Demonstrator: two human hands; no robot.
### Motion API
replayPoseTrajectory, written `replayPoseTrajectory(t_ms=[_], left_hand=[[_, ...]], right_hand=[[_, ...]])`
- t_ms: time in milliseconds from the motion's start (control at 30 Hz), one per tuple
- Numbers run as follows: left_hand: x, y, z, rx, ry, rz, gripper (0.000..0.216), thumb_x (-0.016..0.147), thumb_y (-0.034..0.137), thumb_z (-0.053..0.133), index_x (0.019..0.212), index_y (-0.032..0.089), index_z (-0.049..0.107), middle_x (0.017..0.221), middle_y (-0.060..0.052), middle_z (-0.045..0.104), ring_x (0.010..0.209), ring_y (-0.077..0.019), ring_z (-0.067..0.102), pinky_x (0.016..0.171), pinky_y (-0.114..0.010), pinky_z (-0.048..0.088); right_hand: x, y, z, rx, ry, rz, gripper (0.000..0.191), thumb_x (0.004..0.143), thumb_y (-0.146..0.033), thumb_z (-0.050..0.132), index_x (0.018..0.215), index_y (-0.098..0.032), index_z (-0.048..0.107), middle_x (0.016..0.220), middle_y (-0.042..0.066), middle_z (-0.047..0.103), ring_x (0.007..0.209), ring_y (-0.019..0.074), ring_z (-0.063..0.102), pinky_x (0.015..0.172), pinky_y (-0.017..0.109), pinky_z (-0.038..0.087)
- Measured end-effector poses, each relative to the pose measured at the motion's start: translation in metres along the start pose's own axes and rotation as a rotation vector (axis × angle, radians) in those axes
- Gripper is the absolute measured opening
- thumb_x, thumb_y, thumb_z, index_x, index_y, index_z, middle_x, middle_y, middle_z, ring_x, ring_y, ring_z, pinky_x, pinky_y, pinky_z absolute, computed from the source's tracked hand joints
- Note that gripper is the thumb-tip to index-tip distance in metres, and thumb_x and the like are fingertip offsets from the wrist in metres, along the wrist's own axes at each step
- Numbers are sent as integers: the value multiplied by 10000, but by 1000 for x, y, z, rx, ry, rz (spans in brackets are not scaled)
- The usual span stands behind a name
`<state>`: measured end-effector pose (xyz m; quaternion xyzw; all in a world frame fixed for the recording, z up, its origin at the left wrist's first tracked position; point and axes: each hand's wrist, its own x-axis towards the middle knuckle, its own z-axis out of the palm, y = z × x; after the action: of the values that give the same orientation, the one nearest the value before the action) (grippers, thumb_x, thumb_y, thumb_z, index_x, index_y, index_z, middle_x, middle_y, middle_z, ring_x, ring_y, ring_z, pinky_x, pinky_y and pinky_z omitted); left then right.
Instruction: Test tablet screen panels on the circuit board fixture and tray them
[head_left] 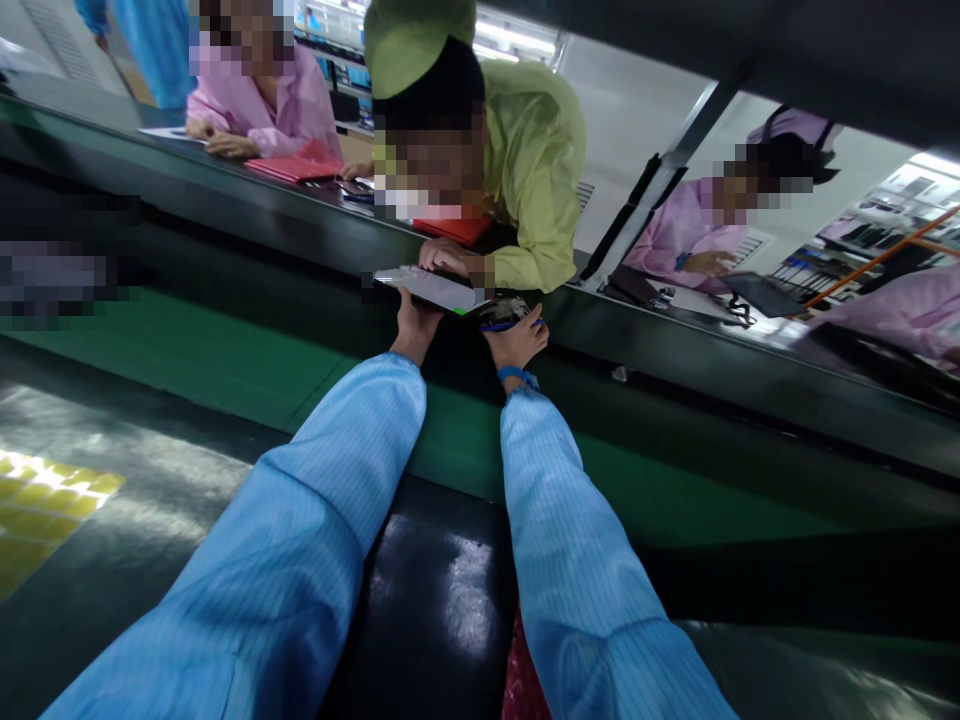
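Both my arms, in blue striped sleeves, reach forward across the green belt. My left hand point(417, 328) grips the near edge of a flat panel point(431, 287) with a pale, shiny face and dark edges, perhaps a screen. My right hand point(519, 338), with a blue band at the wrist, is closed on a dark part with a blue edge point(502, 314); its kind is unclear. The two things lie close together, and I cannot tell whether they are joined. A co-worker's hand point(447, 256) in a yellow-green sleeve is at the panel's far edge.
A green conveyor belt point(187, 345) runs across below my arms, with a dark ledge point(720, 345) beyond it. Red folders point(296, 165) lie on the far bench. Co-workers in pink sit there. Yellow pieces point(52, 510) lie at left, and red wrap point(523, 675) shows below my right arm.
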<state>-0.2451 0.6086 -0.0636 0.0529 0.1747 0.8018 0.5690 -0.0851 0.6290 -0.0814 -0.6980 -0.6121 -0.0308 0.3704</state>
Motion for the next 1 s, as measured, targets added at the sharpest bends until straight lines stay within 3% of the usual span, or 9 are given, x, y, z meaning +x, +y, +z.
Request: replayPoseTrajectory(t_ms=[200,533,700,1000], left_hand=[[0,2,3,-7,6,6,553,1072,460,180,1375,170,540,1484,-142,543,1415,-246,460,1124,-389,432],[-6,0,7,-8,9,-3,526,1074,441,203,1362,177,554,1451,-134,578,1400,-255,479,1129,-412,430],[-4,1,6,-15,11,-2,515,1072,444,202,1331,223,588,1395,-115,627,1394,-256,486,1126,-419,431],[-3,-1,5,-24,-2,-13,538,1070,461,190,1342,211,581,1474,-117,561,1402,-250,478,1104,-378,453]], right_hand=[[1,0,0,-11,19,-20,1170,616,-517,832,1507,-51,233,1390,284,527,1372,398,382,1122,544,298],[16,26,-16,-80,10,-45,1200,619,-519,830,1521,-42,199,1394,285,515,1350,399,388,1110,544,299],[23,29,-20,-96,19,-67,1175,641,-557,790,1516,-22,218,1373,283,531,1341,408,396,1109,546,288],[27,32,-26,-102,41,-88,1110,616,-555,806,1472,-85,277,1352,263,538,1318,403,406,1090,568,295]])
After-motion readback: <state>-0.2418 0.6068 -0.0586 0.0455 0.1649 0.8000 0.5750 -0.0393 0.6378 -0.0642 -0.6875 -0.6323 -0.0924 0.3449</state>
